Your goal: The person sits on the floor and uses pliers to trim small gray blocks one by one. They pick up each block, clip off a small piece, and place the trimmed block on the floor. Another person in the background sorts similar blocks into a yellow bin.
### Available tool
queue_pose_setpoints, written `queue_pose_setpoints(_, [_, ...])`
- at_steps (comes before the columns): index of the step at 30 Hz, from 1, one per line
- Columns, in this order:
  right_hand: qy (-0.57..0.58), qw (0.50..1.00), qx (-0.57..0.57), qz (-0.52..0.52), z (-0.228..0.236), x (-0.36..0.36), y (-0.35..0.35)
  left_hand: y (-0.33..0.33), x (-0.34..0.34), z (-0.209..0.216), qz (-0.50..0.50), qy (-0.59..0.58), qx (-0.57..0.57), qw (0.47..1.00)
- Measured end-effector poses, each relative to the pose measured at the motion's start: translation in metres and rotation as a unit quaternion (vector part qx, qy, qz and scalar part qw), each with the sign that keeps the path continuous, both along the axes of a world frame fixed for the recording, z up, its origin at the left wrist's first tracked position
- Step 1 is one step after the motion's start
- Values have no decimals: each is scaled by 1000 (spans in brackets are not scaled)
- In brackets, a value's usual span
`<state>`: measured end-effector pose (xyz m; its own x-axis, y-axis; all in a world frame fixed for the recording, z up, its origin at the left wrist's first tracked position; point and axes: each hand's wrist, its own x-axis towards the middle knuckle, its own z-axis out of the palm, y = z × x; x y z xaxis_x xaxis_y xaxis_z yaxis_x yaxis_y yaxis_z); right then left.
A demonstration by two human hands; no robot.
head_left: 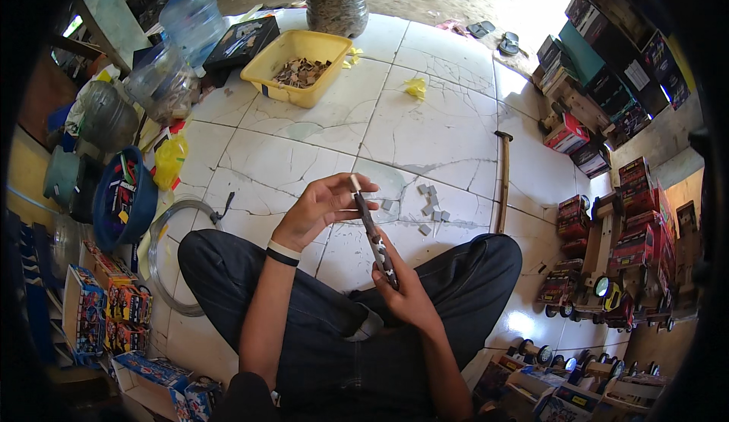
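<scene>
My right hand (406, 289) is wrapped round the near end of a long, thin dark tool with whitish patches (377, 247); its exact kind I cannot make out. The tool slants up and away from me, above my crossed legs. At its far end my left hand (315, 209) is half closed, with a small pale piece (355, 183) at its fingertips. Whether that piece touches the tool's tip is unclear. Beyond my right hand, several small grey square pieces (434, 200) lie scattered on the cracked white tile floor (319, 145).
A hammer (503, 179) lies to the right. Ahead stand a yellow basin (326, 92) of small offcuts and a large clear bottle (336, 4). A blue tub (125, 202) and coiled wire (156, 262) are at left. Wooden toy trucks (607, 255) line the right side.
</scene>
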<state>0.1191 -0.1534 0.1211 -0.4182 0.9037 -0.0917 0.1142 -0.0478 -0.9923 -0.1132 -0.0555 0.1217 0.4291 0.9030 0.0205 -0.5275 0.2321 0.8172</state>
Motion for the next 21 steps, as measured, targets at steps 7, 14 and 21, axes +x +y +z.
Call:
queue_pose_setpoints(7, [161, 978, -137, 0, -5, -2, 1, 3, 16, -20, 75, -70, -104, 989])
queue_pose_setpoints(14, [331, 908, -257, -3, -1, 1, 2, -1, 42, -30, 107, -74, -81, 988])
queue_pose_setpoints(21, [339, 906, -254, 11, 0, 2, 2, -1, 45, -30, 117, -65, -59, 989])
